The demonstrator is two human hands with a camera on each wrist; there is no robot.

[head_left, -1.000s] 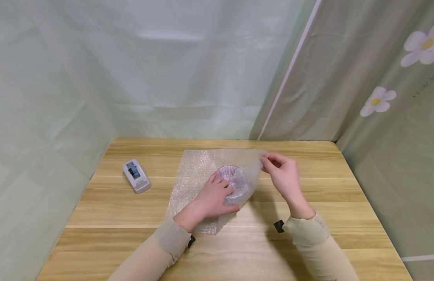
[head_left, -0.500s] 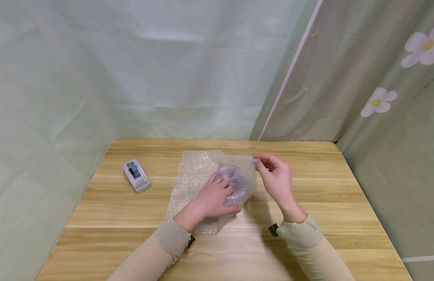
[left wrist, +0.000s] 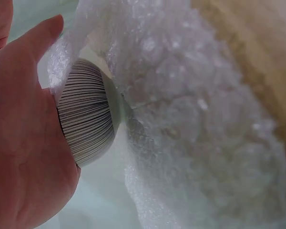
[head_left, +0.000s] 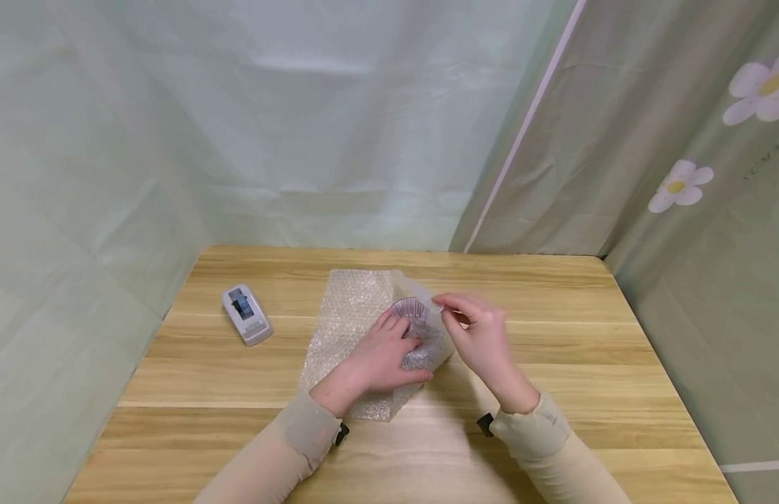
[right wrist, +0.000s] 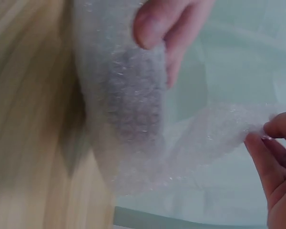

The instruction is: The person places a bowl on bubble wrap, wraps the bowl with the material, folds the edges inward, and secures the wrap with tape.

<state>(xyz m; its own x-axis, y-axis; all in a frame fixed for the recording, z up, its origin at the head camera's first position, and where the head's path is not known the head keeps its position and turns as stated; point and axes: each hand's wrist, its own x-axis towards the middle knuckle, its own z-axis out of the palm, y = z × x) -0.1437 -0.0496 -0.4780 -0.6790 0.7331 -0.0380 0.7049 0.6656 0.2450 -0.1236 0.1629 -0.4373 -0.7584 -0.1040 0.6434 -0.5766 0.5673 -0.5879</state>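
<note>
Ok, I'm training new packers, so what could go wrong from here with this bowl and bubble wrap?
The right hand pinches just an edge of the bubble wrap, so it might slip free. A hard pull could shift the bowl under the left hand. Part of the bowl's striped side is uncovered, so a knock there might damage it.

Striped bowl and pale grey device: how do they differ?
The striped bowl is rounded with fine dark lines; the pale grey device is oblong with a dark inset. The bowl is under the left hand, partly covered by bubble wrap; the device lies uncovered and untouched. Both mix pale and dark areas.
</note>
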